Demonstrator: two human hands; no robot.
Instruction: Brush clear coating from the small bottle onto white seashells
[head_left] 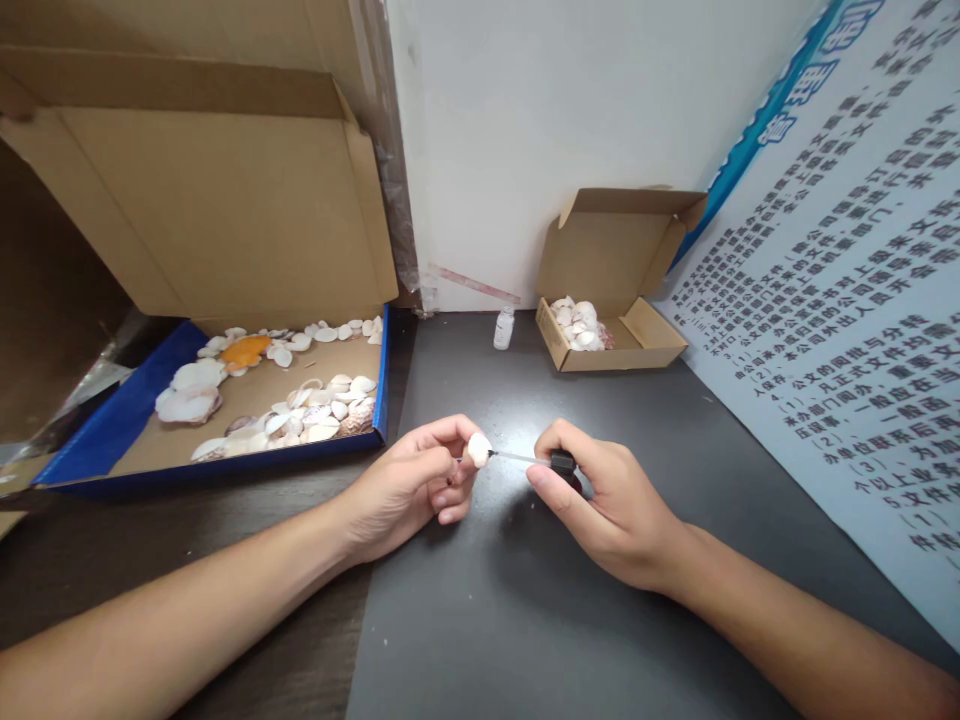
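Near the middle of the table, my left hand (427,478) pinches a small white shell (478,450) between thumb and fingers. My right hand (600,495) grips a small tool (564,463) with a black body and a thin pale shaft that points left. The dark tip of the shaft meets the right edge of the shell. Part of the tool's body is hidden behind my right fingers.
An open blue-sided box (380,375) at the left holds many shells. A small open cardboard box (622,357) with shells stands at the back right. Left of it is a small clear bottle (504,328). A printed sheet (840,300) rises along the right.
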